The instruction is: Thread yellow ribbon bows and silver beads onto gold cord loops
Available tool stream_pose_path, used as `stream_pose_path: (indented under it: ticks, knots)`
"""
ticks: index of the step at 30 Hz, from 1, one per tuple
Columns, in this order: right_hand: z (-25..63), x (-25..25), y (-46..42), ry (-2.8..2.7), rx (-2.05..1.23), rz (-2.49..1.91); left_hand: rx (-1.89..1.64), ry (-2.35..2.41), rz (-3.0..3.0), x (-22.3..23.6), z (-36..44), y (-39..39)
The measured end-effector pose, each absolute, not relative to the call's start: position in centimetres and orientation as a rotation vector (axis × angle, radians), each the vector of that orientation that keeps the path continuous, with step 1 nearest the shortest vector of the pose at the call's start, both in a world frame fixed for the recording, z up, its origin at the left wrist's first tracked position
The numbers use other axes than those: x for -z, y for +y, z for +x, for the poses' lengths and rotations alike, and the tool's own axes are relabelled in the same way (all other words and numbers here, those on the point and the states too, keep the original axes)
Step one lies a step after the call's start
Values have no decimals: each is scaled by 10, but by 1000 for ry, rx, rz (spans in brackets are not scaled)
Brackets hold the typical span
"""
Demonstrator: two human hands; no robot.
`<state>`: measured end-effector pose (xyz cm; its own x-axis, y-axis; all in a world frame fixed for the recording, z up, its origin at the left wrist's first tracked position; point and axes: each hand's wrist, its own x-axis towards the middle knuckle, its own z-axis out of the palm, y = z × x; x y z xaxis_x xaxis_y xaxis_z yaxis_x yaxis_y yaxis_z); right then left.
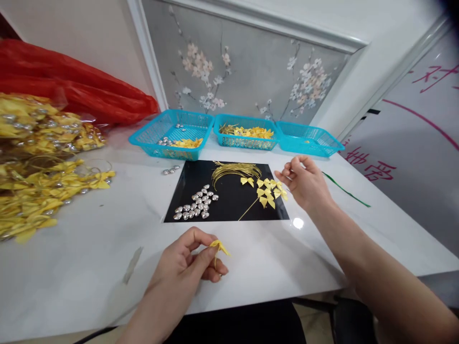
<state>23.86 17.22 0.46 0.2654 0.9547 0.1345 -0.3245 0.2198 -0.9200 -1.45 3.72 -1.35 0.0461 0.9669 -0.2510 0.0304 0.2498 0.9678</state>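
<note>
My left hand (pixel 191 263) is closed near the table's front, pinching a small yellow ribbon bow (pixel 219 246) between thumb and fingers. A bit of gold cord hangs below the bow, and something small and shiny shows at the lower fingertips. Over the mat's right edge, my right hand (pixel 304 179) is raised with its fingers curled together. A thin gold cord (pixel 248 208) runs slantwise in line between both hands; its ends are hard to see. Under it lie several yellow bows (pixel 267 192). Silver heart-shaped beads (pixel 197 205) and a bundle of gold cords (pixel 238 170) rest on the black mat (pixel 229 205).
Three blue baskets, left (pixel 143 141), middle (pixel 247 142) and right (pixel 322 141), stand along the wall, the first two holding bows, beads or cords. Bagged yellow strings (pixel 46 186) crowd the left beside red fabric (pixel 79 81). A green strip (pixel 346 190) lies right; tape (pixel 132 265) lies front left.
</note>
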Motion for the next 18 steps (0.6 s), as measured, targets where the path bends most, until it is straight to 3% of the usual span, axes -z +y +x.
stream_pose_path:
  ticks: [18]
  knots:
    - [312, -6, 187, -1004, -494, -1005, -887, 1351, 1088, -1, -10, 28]
